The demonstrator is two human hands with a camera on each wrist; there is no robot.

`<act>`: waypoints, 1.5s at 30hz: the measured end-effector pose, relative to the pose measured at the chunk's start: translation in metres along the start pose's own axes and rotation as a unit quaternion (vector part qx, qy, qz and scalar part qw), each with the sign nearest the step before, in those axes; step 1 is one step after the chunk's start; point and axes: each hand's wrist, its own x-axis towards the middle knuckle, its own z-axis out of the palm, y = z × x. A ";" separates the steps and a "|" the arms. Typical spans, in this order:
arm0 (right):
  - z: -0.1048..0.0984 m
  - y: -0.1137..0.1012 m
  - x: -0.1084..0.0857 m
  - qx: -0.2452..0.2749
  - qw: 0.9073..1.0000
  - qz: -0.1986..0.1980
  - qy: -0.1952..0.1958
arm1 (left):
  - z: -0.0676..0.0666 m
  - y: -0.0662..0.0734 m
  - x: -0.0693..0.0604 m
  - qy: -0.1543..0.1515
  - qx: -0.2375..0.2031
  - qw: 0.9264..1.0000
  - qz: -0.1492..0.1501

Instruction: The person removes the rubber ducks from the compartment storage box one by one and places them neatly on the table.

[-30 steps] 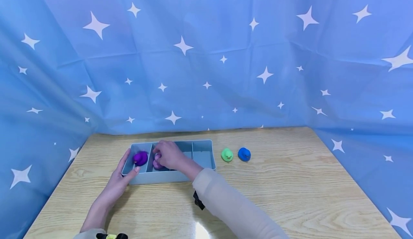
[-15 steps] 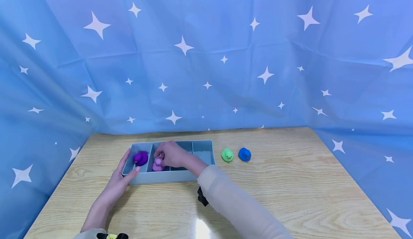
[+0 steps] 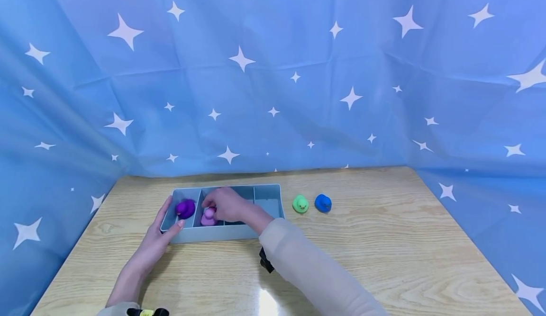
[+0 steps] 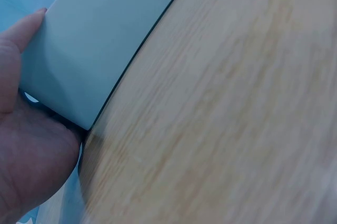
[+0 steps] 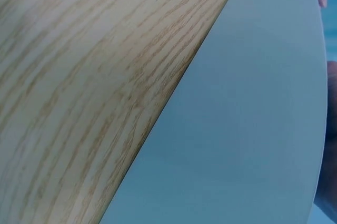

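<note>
bracing the divided tray (image 3: 213, 233) at its eight o'clock corner with a spread left hand (image 3: 154, 240). pinching the pink duck (image 3: 208, 219) inside, toward nine o'clock, with a curled right hand (image 3: 229, 205). apparently seating it; probably calling next for gentle release, then reaching toward three o'clock for the green duck (image 3: 300, 204).

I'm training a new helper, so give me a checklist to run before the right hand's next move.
1. Divided box steadied: ok, left hand holds its left end.
2. Dark purple toy duck in the leftmost compartment: ok.
3. Pinkish-purple toy duck in the second compartment: ok.
4. Right hand free of that duck: cannot tell, fingers right at it.
5. Green toy duck and blue toy duck boxed: not ok, both on the table.
</note>
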 end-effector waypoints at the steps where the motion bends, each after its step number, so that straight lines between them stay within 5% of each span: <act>1: 0.000 0.000 0.000 -0.004 1.000 0.000 -0.001 | 0.000 0.000 0.000 0.000 0.000 1.000 0.000; 6: 0.002 0.003 -0.002 0.008 1.000 -0.001 -0.006 | 0.002 -0.001 0.001 -0.001 -0.001 1.000 0.006; 12: -0.002 0.004 -0.009 0.094 0.995 0.022 -0.005 | 0.005 0.000 0.003 -0.007 -0.006 1.000 0.010; 25: -0.033 0.010 -0.047 0.203 0.971 0.033 0.118 | 0.007 0.003 0.004 -0.003 -0.001 1.000 0.006; 37: -0.075 0.059 -0.121 0.191 0.951 0.067 0.233 | 0.002 0.001 -0.001 0.001 -0.002 1.000 0.010; 45: -0.093 0.089 -0.163 0.136 0.951 0.084 0.266 | 0.000 0.002 -0.003 -0.003 0.001 1.000 0.012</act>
